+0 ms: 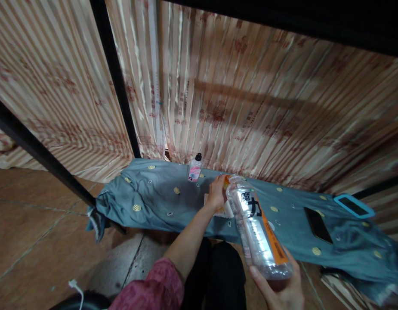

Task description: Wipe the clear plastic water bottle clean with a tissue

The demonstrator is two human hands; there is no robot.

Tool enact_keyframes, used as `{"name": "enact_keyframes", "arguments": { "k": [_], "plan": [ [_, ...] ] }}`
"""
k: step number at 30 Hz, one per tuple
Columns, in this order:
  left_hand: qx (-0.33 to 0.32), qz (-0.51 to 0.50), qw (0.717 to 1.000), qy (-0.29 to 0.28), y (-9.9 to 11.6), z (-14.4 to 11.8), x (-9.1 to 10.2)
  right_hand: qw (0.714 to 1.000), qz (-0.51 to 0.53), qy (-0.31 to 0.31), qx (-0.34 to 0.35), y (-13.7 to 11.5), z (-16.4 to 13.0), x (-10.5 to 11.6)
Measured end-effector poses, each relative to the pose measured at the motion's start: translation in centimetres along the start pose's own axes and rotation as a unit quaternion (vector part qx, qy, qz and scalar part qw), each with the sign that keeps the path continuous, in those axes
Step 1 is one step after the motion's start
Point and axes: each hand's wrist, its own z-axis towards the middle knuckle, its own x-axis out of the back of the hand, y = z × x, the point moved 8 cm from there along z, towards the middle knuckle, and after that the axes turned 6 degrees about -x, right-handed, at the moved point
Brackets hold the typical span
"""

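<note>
A clear plastic bottle [260, 232] with a silver and orange label slants across the front, its mouth up and to the left. My right hand [281, 288] is wrapped around its base. At the mouth, my left hand [217, 193] has its fingers closed on an orange bottle cap [226, 181]; whether the cap is on or off the neck I cannot tell. Under my left hand a pale packet [227, 210] lies on the cloth, partly hidden. Farther back stands a small clear bottle [195, 168] with a black cap and pink label.
A grey-green patterned cloth [160, 202] covers the narrow table. To the right lie a dark phone [318, 224] and a blue-framed tablet [354, 206]. Black metal posts [116, 82] rise at the left, before a striped curtain [218, 99]. A white cable [76, 286] is at lower left.
</note>
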Motion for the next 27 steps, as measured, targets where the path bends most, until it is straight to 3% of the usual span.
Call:
{"name": "enact_keyframes", "arguments": {
  "k": [14, 27],
  "plan": [
    [0.027, -0.032, 0.999, 0.031, -1.0, 0.4, -0.3, 0.997, 0.064, -0.012, -0.037, 0.1, -0.5, -0.5],
    [0.016, -0.037, 0.999, 0.025, -0.5, 0.7, -0.1, 0.994, 0.097, -0.028, -0.033, 0.3, -0.4, -0.8]
  ]
}}
